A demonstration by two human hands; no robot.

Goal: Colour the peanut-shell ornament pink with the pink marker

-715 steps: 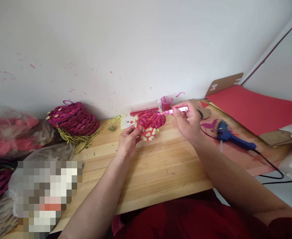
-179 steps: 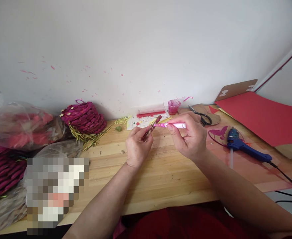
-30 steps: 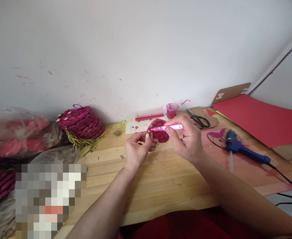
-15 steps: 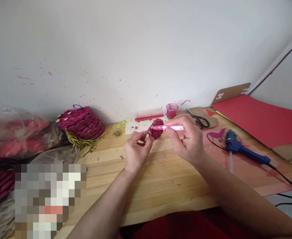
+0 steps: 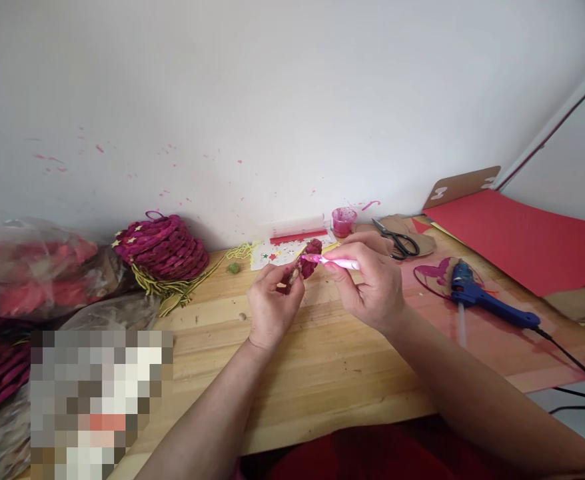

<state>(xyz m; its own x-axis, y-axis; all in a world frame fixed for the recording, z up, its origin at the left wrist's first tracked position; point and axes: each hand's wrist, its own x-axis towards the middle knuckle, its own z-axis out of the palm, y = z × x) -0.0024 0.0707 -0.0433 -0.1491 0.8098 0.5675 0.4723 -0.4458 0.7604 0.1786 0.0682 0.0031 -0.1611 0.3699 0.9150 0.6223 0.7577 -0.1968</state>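
A small dark pink woven piece (image 5: 313, 261) is held up over the wooden table by my left hand (image 5: 275, 298), whose fingers pinch its left edge. My right hand (image 5: 375, 283) grips a white and pink brush-like pen (image 5: 343, 264). The pen's pink tip touches or nearly touches the edge of the woven piece, close to my left fingertips. Behind the piece lies a white sheet with small coloured stars (image 5: 274, 255). Details at the pinched edge are too small to make out.
A pink cup (image 5: 344, 221), black scissors (image 5: 401, 245), a blue glue gun (image 5: 492, 307) with its cord and red card (image 5: 527, 233) are on the right. At left are a magenta woven basket (image 5: 165, 247) and plastic bags (image 5: 47, 267). A green tuft (image 5: 233, 267) lies mid-table.
My right hand has shifted slightly left and down, and the pen is now tilted, its back end lower. The woven piece has turned a little in my left hand.
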